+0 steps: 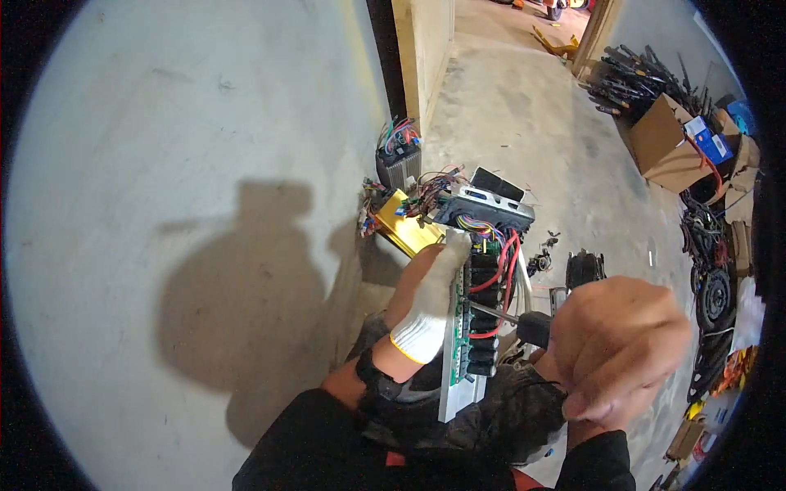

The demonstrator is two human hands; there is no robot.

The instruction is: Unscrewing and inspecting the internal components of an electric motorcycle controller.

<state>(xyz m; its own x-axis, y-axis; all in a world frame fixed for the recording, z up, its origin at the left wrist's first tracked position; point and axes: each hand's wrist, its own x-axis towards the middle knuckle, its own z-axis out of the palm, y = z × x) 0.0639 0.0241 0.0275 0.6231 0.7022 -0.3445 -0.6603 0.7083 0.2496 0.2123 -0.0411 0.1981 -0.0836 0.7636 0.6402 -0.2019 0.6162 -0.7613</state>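
Note:
A green circuit board [461,335] on a silver metal plate [449,403] stands nearly upright over my lap. Black cylindrical capacitors [485,345] line its right side, and thick red wires [509,274] loop from it. My left hand [430,299], in a white knit glove, grips the board from the left; some of its fingers are hidden behind the plate. My bare right hand [618,352] is closed round the dark handle of a screwdriver [535,329]. The screwdriver's shaft reaches left to the board among the capacitors. At the board's far end, colored wires join a black-and-silver end cover [490,209].
Beyond the board are a gold metal case [407,222] and a finned grey controller [399,168] with loose wires, near the left wall. Small parts [542,260] lie on the floor. Along the right are a cardboard box [667,143], black cables and a black wheel [715,295].

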